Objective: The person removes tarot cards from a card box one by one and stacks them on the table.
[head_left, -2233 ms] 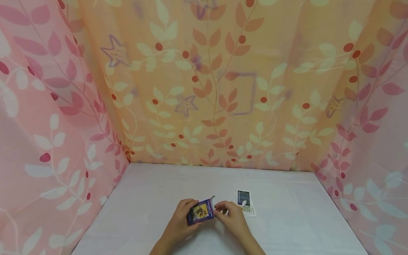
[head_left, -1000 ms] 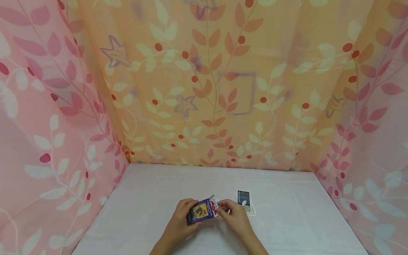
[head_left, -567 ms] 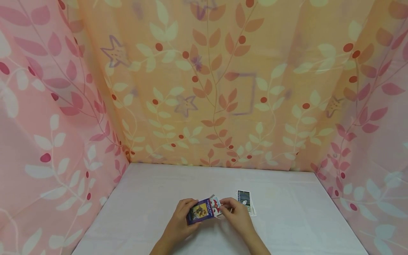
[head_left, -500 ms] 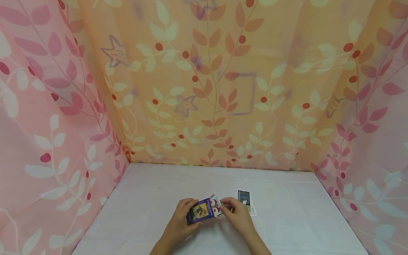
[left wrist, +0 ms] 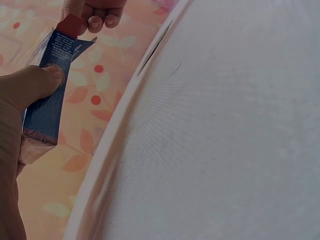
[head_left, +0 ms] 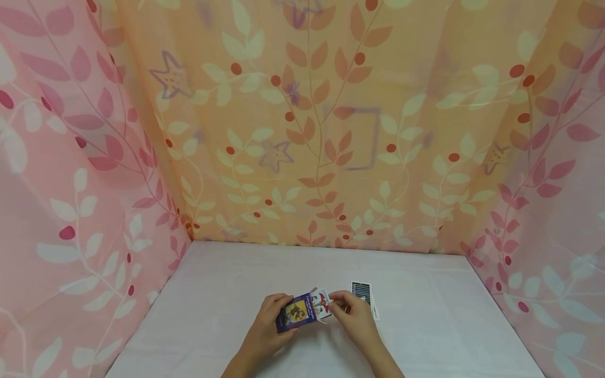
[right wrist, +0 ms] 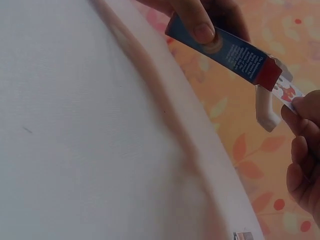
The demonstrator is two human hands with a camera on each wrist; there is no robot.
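Above a white table [head_left: 222, 275], the left hand [head_left: 267, 324] curls round a purple box [head_left: 296, 313]; the right hand [head_left: 353, 316] pinches a red-and-white card [head_left: 320, 303] jutting from its open end. Drawing it out seems in hand — next needing a steady pull.

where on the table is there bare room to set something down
The table is bare left of the left hand, right of the card pile, and between the box and the back curtain. It is crowded near the middle front: the right hand pinches a card at the box and partly hides the card pile.
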